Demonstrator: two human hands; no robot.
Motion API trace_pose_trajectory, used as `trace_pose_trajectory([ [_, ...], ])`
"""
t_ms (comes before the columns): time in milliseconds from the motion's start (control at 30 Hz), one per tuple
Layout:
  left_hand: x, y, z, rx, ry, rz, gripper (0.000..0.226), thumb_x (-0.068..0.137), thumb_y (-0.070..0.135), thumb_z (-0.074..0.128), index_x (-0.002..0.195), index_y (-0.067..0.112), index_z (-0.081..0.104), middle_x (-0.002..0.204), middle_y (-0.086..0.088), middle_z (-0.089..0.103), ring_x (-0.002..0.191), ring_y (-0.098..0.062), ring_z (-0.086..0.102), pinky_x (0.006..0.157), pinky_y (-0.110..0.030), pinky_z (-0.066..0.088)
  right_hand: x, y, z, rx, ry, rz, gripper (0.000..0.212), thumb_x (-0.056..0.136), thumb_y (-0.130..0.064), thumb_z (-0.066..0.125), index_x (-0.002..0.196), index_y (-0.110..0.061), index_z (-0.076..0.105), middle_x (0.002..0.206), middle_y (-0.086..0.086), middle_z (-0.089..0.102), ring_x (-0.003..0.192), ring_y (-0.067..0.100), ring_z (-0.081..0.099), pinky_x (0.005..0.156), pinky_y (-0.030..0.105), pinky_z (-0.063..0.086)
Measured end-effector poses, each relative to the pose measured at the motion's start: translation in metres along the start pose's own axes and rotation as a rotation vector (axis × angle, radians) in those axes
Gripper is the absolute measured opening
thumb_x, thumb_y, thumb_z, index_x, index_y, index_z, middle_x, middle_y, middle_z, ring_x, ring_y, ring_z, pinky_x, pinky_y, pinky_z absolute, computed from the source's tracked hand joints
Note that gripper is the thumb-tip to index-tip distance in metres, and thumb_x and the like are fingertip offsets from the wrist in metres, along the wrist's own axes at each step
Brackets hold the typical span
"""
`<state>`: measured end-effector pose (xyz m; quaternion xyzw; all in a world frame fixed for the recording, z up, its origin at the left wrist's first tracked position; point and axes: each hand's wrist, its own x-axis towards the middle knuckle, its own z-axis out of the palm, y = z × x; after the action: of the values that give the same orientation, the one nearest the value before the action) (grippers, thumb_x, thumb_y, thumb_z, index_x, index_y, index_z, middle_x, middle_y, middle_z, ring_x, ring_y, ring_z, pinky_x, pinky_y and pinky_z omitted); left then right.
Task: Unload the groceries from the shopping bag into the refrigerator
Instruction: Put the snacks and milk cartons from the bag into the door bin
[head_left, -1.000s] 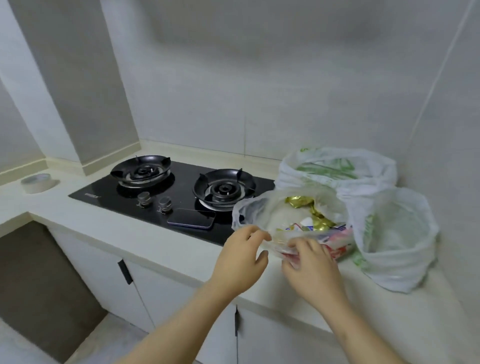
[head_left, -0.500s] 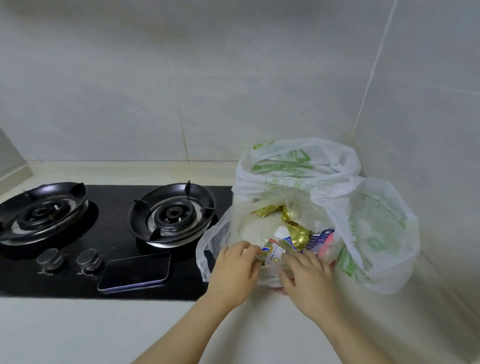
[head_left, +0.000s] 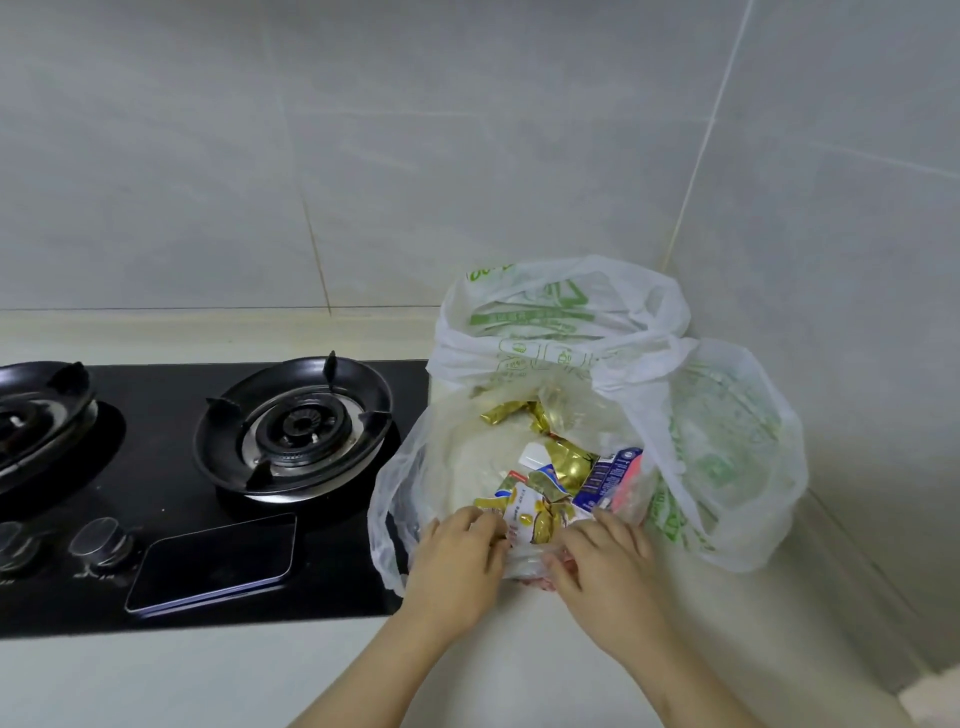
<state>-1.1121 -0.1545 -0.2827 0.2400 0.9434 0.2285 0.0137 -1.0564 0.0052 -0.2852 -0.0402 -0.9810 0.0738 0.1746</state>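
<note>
CLERK: Grips first. Your left hand (head_left: 457, 561) curls its fingers on the near rim of the clear shopping bag (head_left: 410, 483). Your right hand (head_left: 608, 561) does likewise, just beside it.

CHECKER: Both holding plastic?

CLERK: Both grip the rim. Whether the fingertips also catch the contents, I cannot tell.

CHECKER: Location of the bag?

CLERK: On the pale counter (head_left: 260, 675), directly beyond your knuckles, its left side overlapping the right edge of the black hob (head_left: 171, 405). Mouth faces up and toward you.

CHECKER: Contents, with bearing.

CLERK: One white-and-gold snack packet (head_left: 535, 519), between your two hands, touching your left fingers, printed face toward you. One blue carton (head_left: 605, 480), beyond your right hand, tilted, long axis running away from you and rightward.

CHECKER: Sundries?

CLERK: One green-printed bag (head_left: 561, 317) behind. One second green-printed bag (head_left: 737, 452) at the right, near the wall corner. One phone (head_left: 213, 561) flat on the hob, left of your left hand.
</note>
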Motion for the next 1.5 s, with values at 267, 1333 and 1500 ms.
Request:
trace_pose_trajectory([
  [267,0.012,0.003,0.002,-0.042,0.049,-0.007,0.029,0.097,0.021,0.039,0.122,0.02,0.055,0.123,0.005,0.053,0.114,-0.016,0.049,0.099,-0.024,0.033,0.014,0.002,0.003,0.042,0.066,-0.027,0.03,0.077,-0.038,0.04,0.061,-0.03,0.065,0.066,-0.015,0.064,0.086,0.016,0.066,0.082,0.029,0.032],
  [1333,0.037,0.011,0.029,0.261,-0.207,-0.057,0.07,0.087,0.045,0.049,0.147,0.036,0.013,0.152,0.004,0.012,0.144,-0.022,0.002,0.117,-0.037,0.005,0.023,0.032,0.008,-0.09,-0.139,0.106,0.08,0.017,-0.011,0.086,0.093,-0.031,0.072,0.113,0.01,0.066,0.094,0.033,0.065,0.068,0.039,0.056],
  [1500,0.034,0.004,0.018,0.263,-0.274,-0.065,0.063,0.091,0.041,0.044,0.147,0.037,0.014,0.155,0.006,0.005,0.145,-0.027,-0.004,0.117,-0.042,0.003,0.034,0.028,0.016,-0.129,-0.124,-0.074,0.054,0.022,-0.027,0.09,0.073,-0.035,0.073,0.096,0.002,0.071,0.1,0.029,0.054,0.076,0.04,0.056],
])
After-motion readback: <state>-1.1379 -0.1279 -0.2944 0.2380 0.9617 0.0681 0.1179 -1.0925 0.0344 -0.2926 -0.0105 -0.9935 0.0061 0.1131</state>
